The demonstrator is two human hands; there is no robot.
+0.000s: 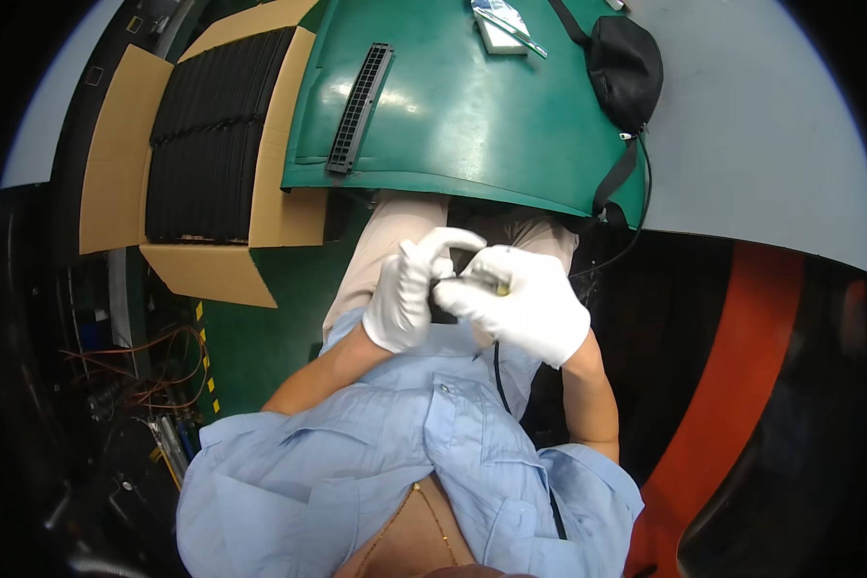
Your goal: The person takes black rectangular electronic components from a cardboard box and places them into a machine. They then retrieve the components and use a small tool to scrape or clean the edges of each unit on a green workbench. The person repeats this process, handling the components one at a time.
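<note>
My left hand (407, 294) and my right hand (522, 301), both in white gloves, meet above my lap, just short of the table's near edge. The fingers of both are bent inward and close together. Between the fingertips shows a small dark piece (450, 281), with a yellow spot (502, 288) at the right fingers. Most of it is hidden by the gloves, so its kind cannot be made out. A thin black cable (500, 378) hangs below my right hand; whether it joins the piece is not visible.
On the green-topped table (433, 125) lies a long black slotted strip (360, 108). Farther back are a white block with a pen-like stick (507, 37) and a black pouch (625, 67) with straps. An open cardboard box (116, 164) packed with black strips (207, 178) stands left.
</note>
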